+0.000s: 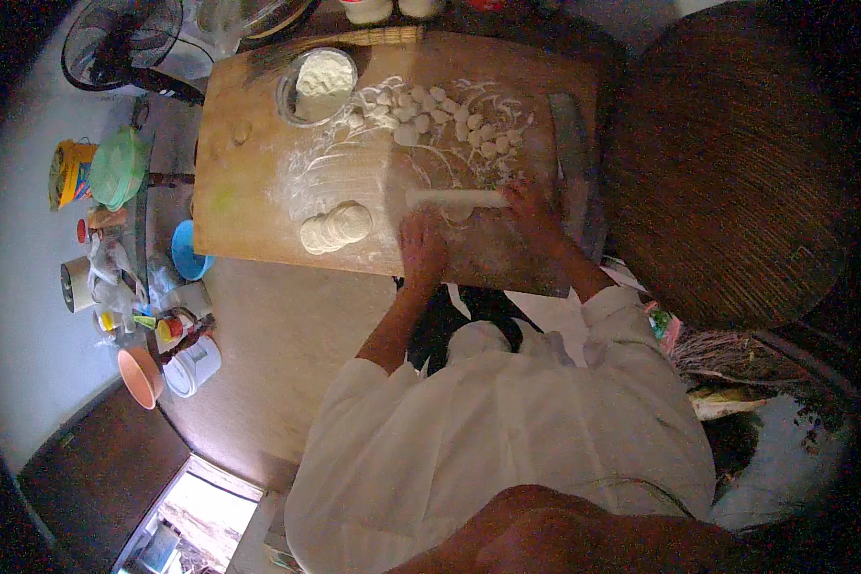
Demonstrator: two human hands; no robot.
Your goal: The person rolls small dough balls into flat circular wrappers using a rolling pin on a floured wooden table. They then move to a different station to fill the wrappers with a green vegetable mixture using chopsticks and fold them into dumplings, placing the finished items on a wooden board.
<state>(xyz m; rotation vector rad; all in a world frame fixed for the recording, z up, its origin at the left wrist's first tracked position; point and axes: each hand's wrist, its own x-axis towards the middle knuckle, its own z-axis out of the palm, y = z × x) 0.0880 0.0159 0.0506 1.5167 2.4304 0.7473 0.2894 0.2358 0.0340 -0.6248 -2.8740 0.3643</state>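
Observation:
A pale rolling pin (463,198) lies crosswise on the wooden board (247,179), over a small flattened piece of dough (458,214). My right hand (527,204) is on the pin's right end. My left hand (423,240) is at its left end; whether its fingers close around the pin is not plain. Left of that hand, flattened rounds of dough (336,227) overlap in a stack. Many small dough lumps (441,116) are spread over the floured upper middle of the board. A bowl of flour (325,75) stands near the far edge.
A large round woven tray (732,172) is at the right of the board. A black fan (122,43) stands at the upper left. Beyond the board's left edge are a blue basin (192,250), green baskets (120,168), an orange bowl (140,378) and a white tub (192,366).

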